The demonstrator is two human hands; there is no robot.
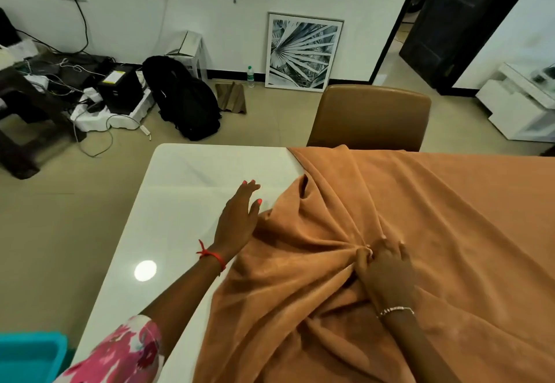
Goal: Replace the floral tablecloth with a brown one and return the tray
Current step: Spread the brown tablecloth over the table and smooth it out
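Tablecloth (450, 217) brown, bunched, half covering white table (180, 202); chair (369, 112) behind.

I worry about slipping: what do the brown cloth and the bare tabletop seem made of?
Brown cloth: seemingly soft velvety fabric, matte, falling in rounded folds. Tabletop: hard, glossy white, perhaps stone or lacquer; it mirrors a light.
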